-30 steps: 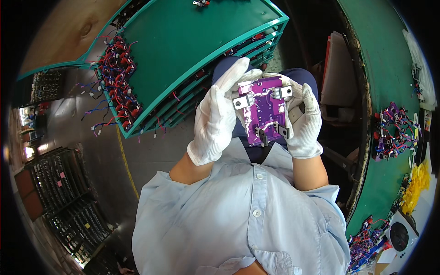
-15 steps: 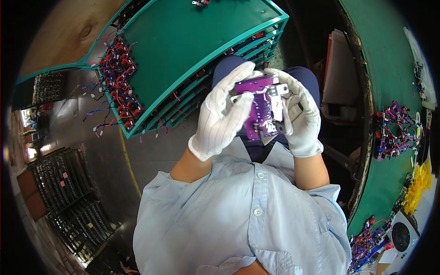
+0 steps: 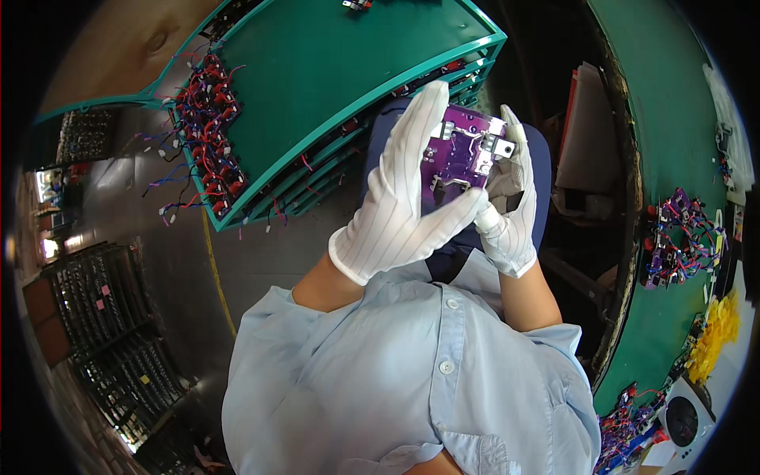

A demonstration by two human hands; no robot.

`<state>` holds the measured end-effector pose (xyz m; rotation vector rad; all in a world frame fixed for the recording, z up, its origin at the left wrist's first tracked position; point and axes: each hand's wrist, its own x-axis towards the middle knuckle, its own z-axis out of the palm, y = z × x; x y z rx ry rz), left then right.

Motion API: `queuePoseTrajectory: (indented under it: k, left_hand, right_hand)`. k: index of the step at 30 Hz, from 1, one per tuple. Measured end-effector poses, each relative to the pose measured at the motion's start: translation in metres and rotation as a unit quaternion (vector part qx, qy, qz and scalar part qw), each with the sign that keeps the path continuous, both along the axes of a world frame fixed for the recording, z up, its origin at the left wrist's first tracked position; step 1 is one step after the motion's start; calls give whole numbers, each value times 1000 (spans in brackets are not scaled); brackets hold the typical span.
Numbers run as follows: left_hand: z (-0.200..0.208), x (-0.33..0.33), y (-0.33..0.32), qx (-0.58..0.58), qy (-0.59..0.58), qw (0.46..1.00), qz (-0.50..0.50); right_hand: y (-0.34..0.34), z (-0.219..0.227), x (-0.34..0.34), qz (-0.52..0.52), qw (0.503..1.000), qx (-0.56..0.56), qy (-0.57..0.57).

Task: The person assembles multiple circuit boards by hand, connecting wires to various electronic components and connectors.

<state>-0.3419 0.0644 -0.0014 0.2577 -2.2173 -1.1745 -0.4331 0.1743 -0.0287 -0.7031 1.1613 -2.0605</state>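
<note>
A purple circuit board point(image 3: 463, 154) with silvery solder tracks and metal tabs is held up over my lap, tilted toward me. My left hand point(image 3: 404, 190), in a white striped glove, grips its left and lower edges between thumb and fingers. On the other side, my right hand point(image 3: 511, 214), gloved in white too, holds the right edge, its fingers partly hidden behind the board.
Ahead stands a green tiered rack point(image 3: 340, 71), with a cluster of wired boards point(image 3: 210, 134) along its left end. At right, a green bench point(image 3: 673, 158) bears a wired-board pile point(image 3: 682, 237), a yellow bundle point(image 3: 714, 336) and a small fan-like device point(image 3: 685, 419).
The board has turned in my hands and moved slightly up and right. My left thumb has shifted from the board's face to its lower edge, and my right hand has re-gripped.
</note>
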Motion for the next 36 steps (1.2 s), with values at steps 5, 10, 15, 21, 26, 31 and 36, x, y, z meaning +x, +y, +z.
queuePoseTrajectory:
  k: [5,10,15,21,26,31,36]
  left_hand:
    - [-2,8,0,93,35,993,-61]
    - [5,8,-2,341,87,930,-103]
    - [4,7,3,423,105,895,-99]
    - [6,2,14,451,103,880,-103]
    - [3,2,10,420,132,889,-124]
    - [1,1,11,426,139,888,-99]
    - [-3,2,7,439,144,883,-82]
  right_hand:
    - [3,10,-3,12,996,21,87]
    - [2,22,-9,-16,1000,11,-23]
    - [11,30,-11,-13,992,28,-123]
    - [19,-5,-20,5,966,-76,-246]
    - [7,7,-8,-107,962,-73,-241]
    - [13,-9,-17,44,948,-193,-249]
    - [8,-1,-10,-24,968,-107,-227]
